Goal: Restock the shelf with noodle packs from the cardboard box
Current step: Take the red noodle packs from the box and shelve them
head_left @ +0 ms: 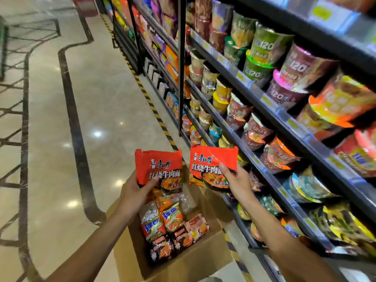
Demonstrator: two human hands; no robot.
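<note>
Red glossy noodle packs (159, 166), black lettering

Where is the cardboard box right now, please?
In the head view, the box sits open on the floor at bottom centre, below both hands, left of the shelf.

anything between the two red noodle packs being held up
Nothing. In the head view, the red noodle pack in the left hand and the one in the right hand are apart, with only floor and yellow-black hazard tape behind.
</note>
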